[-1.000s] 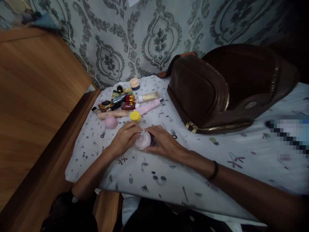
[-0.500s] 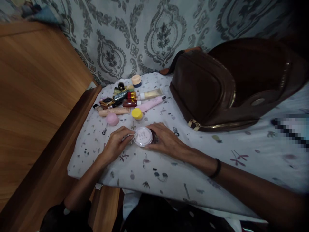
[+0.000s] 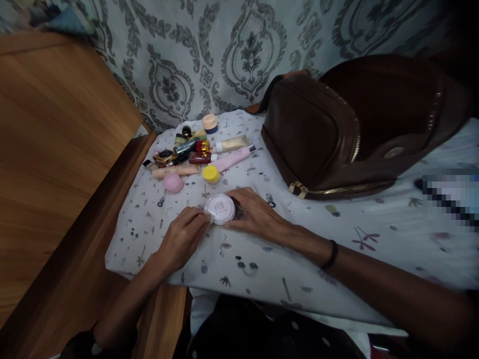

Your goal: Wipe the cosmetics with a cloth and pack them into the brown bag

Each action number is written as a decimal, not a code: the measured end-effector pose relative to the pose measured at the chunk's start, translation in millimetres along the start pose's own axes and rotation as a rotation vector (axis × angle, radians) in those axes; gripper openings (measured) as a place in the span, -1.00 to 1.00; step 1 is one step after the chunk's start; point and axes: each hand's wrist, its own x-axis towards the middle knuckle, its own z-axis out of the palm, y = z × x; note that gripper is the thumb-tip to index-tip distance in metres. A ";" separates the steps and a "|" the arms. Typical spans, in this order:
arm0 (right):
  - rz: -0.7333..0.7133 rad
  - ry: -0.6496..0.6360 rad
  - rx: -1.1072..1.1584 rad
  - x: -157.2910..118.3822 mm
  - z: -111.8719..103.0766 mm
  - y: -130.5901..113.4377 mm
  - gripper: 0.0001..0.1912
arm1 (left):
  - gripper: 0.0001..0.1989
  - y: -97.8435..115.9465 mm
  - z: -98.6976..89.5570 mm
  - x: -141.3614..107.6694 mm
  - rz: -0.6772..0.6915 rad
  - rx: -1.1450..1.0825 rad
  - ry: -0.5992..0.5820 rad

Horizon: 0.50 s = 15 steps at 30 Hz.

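A round jar with a pale, clear-rimmed lid (image 3: 219, 209) is held above the patterned sheet. My right hand (image 3: 258, 215) wraps round its right side, thumb and fingers on opposite edges. At the jar's left edge, my left hand (image 3: 184, 233) pinches a thin clear piece that looks like plastic wrap. Just beyond the jar lie a yellow-lidded pot (image 3: 211, 174) and a pink egg-shaped item (image 3: 173, 183). A pink tube (image 3: 231, 159) and a peach tube (image 3: 175, 171) lie behind them.
Several cosmetics, including a dark red bottle (image 3: 200, 157) and a peach-and-blue jar (image 3: 210, 123), are clustered at the back left. A large brown bag (image 3: 310, 134) stands at the right. Wooden furniture (image 3: 63, 139) borders the sheet (image 3: 262, 279) on the left.
My left hand has moved slightly down and its fingers are now lower on the jar's left edge. The right hand keeps its hold on the jar.
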 end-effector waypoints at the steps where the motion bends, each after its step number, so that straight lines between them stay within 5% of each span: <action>1: -0.002 -0.001 0.002 0.1 -0.1 -0.4 -0.46 | -0.84 2.2 0.5 0.0 0.020 0.028 0.001; 15: -0.007 -0.009 0.003 1.3 -1.8 -1.0 -0.42 | -0.79 10.7 4.1 15.7 0.138 0.120 -0.065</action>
